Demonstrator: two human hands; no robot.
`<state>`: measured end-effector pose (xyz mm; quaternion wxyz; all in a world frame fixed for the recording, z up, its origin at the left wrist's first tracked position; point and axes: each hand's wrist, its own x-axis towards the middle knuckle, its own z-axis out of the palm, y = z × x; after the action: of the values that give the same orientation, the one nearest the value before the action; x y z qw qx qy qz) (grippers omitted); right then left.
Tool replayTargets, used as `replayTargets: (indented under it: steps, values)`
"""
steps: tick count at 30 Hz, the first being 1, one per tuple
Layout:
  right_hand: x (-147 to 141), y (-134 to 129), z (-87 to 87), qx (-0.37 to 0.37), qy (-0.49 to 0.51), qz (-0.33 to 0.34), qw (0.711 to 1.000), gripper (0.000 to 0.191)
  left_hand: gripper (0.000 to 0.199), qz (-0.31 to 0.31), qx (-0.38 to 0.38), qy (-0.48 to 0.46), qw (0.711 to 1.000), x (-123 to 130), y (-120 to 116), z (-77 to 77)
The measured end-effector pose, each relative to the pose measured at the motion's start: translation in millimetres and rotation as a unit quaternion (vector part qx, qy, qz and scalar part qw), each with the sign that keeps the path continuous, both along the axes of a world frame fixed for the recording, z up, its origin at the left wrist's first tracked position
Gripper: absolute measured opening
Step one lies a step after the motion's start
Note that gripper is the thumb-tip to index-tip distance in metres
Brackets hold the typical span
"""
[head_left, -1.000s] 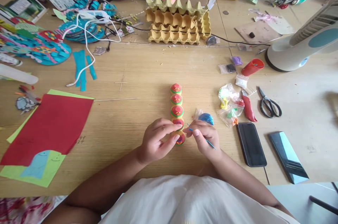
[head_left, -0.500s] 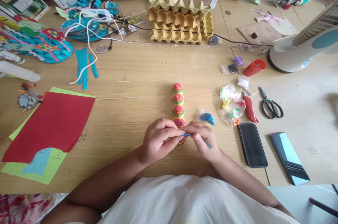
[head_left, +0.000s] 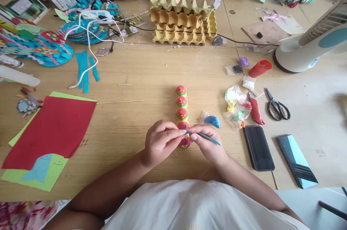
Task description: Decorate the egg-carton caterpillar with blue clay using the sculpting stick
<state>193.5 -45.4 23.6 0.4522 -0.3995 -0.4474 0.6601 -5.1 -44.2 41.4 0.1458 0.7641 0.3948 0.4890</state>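
Note:
A row of egg-carton cups (head_left: 181,102), painted red, green and yellow with small faces, runs down the table in front of me. Over its near end, my left hand (head_left: 162,139) pinches thumb and forefinger at a thin blue strand, whose kind I cannot make out. My right hand (head_left: 207,141) is closed around a slim blue modelling tool (head_left: 210,138), its end sticking out to the right. Both sets of fingertips almost meet above the cups. Blue rings show on the two nearest cups. Just beyond my right hand lies blue clay (head_left: 212,121) in a clear bag.
To the right are bags of coloured clay (head_left: 235,105), a red cutter (head_left: 256,109), scissors (head_left: 278,105), two phones (head_left: 259,148) and a red cup (head_left: 260,68). Red paper (head_left: 54,128) lies left. Egg trays (head_left: 179,36) stand at the back; a fan (head_left: 295,54) stands right.
Both hands have risen slightly from the near end of the row. The blue tool shows more of its length beside my right hand, and the nearest cup is less covered.

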Motion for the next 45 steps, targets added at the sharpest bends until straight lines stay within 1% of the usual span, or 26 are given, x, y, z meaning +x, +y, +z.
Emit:
replayTargets:
  steps: [3,10,13,16,18,22,27,30,35,39,41,45]
  values:
    - [-2.4,-0.7,-0.1,-0.001,0.005,-0.022,1.000,0.026,0.022,0.000,0.007,0.011,1.000,0.3,-0.1,-0.6]
    - [-1.2,-1.7,0.3,0.002,0.005,-0.003,1.000,0.025,0.024,-0.019,0.007,0.001,1.000,3.2,-0.8,-1.3]
    - [1.0,0.7,3.8,0.036,-0.028,0.002,0.999,0.028,0.022,-0.024,0.007,-0.004,1.000,2.9,-0.9,-0.3]
    - [3.4,3.4,8.2,0.080,-0.045,-0.007,0.996,0.032,0.020,-0.022,-0.005,-0.005,1.000,1.9,-0.7,0.9]
    - [4.0,4.0,10.3,0.091,-0.044,-0.002,0.995,0.029,0.020,-0.021,-0.008,-0.006,1.000,1.1,-0.6,0.9]
    - [2.1,2.3,9.9,0.070,-0.039,0.006,0.997,0.019,0.021,-0.026,-0.001,-0.002,1.000,0.1,-0.6,-0.3]
    - [0.1,0.6,7.6,0.041,-0.018,-0.006,0.999,0.019,0.024,-0.023,0.013,0.013,1.000,0.0,-0.3,-0.6]
    - [0.0,0.7,8.1,0.040,-0.020,0.000,0.999,0.017,0.023,-0.023,0.014,0.010,1.000,0.1,-0.4,-0.6]
    - [0.4,1.4,8.1,0.039,-0.031,0.008,0.999,0.020,0.019,-0.024,0.014,0.012,1.000,-0.7,-0.6,-0.8]
    - [1.9,2.3,8.4,0.055,-0.037,0.030,0.997,0.019,0.013,-0.027,0.015,0.013,0.999,-1.1,0.1,1.1]
    - [2.9,2.8,9.0,0.065,-0.045,0.041,0.996,0.023,0.010,-0.029,0.016,0.012,0.999,-0.9,0.3,2.3]
    - [4.8,3.3,9.6,0.090,-0.066,0.052,0.992,0.039,0.006,-0.030,0.015,0.015,0.999,-1.0,-0.1,3.0]
